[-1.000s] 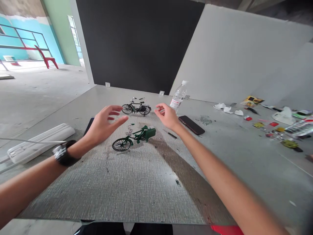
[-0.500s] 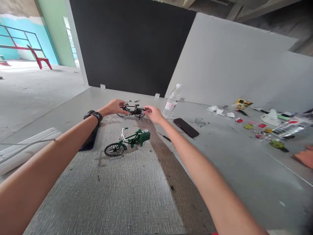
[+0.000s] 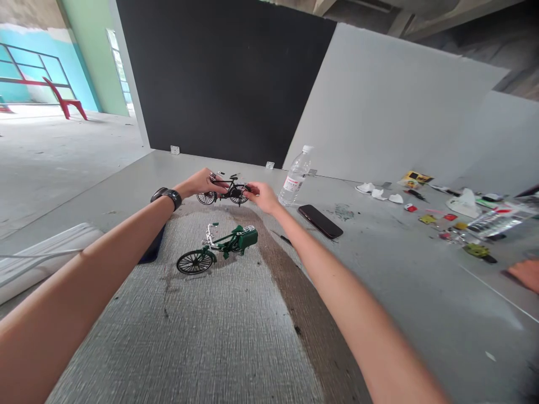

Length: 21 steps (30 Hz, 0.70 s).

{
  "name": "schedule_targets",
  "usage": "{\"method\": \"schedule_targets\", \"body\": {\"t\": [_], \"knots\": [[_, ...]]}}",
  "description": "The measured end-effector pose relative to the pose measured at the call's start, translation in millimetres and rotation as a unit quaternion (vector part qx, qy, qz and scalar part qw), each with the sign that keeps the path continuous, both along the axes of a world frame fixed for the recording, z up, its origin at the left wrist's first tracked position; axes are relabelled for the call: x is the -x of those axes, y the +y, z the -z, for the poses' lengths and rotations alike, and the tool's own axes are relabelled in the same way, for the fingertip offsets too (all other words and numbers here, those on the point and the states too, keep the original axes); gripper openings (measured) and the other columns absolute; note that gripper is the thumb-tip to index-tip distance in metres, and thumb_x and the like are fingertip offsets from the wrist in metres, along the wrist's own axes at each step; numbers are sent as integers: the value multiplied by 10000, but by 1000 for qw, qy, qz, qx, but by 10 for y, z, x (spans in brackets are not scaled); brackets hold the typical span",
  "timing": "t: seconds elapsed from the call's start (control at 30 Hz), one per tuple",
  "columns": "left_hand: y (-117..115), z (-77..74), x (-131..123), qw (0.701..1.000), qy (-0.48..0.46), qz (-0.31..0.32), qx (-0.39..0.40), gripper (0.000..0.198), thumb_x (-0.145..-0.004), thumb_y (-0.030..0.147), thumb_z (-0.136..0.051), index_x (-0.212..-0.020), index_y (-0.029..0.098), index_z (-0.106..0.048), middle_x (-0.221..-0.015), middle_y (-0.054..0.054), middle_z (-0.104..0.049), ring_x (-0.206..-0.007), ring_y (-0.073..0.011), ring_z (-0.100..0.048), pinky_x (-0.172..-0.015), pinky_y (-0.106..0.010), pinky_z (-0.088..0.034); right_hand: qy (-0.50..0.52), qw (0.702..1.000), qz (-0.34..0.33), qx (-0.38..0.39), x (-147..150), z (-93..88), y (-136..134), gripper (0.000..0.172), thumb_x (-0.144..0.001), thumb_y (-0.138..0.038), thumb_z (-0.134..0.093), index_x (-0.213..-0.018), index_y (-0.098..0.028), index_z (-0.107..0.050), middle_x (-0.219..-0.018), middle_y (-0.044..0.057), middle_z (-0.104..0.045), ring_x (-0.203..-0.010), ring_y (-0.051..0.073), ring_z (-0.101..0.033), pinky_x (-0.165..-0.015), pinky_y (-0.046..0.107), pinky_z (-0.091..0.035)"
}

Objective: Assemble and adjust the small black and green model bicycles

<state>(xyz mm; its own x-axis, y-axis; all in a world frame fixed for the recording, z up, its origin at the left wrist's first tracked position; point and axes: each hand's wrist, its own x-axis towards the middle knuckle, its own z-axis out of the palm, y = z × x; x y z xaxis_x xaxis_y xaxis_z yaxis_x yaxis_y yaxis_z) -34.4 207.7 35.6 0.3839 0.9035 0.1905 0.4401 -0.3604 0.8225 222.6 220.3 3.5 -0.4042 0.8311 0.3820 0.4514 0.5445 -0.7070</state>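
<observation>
The right hand's fingers [image 3: 254,188] cover the back edge of the black bicycle [image 3: 234,193], while the left hand's [image 3: 197,183] exact hold is too small to tell. The left forearm [image 3: 99,255] hides part of a dark blue slab [image 3: 150,252]; the right forearm [image 3: 337,280], one end of a thin dark stick [image 3: 285,239]. Another person's hand [image 3: 525,274] — blurred — is cut off at the right edge, a white casing [image 3: 86,237] at the left.

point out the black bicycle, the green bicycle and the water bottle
black bicycle [image 3: 234,192]: head view, dark part below the seat
green bicycle [image 3: 231,244]: head view, middle of the frame
water bottle [image 3: 292,183]: head view, on the label
</observation>
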Motion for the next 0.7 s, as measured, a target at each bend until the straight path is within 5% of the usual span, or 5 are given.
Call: {"method": "schedule_targets", "body": {"t": [0.13,0.4,0.7], "knots": [[-192,-229,64,999,-15,34,35,353,-731,387,-848,-993,157,-791,-889,-96,-794,-787,-221,-713,-715,-362,-530,52,996,-45,54,-8,-225,-187,403,-915,-375,-662,-1262,-171,-638,-1042,95,-749,-875,214,-684,-752,394,-592],[-728,-619,99,990,-79,36,112,276,-766,332,-831,-976,158,-786,-1071,-101,-786,-948,-236,-738,-827,-335,-572,128,983,-52,122,11,-676,-856,483,-869,-504,-721,-1231,-192,-648,-1074,99,-725,-928,204,-682,-794,375,-621],[-1124,-719,100,954,-179,37,236,207,-819,309,-817,-963,160,-803,-1129,-114,-769,-857,-179,-751,-710,-221,-577,205,950,-75,224,107,-860,-1273,396,-828,-494,-773,-1090,-213,-677,-1070,53,-676,-871,147,-632,-812,305,-574]]}}
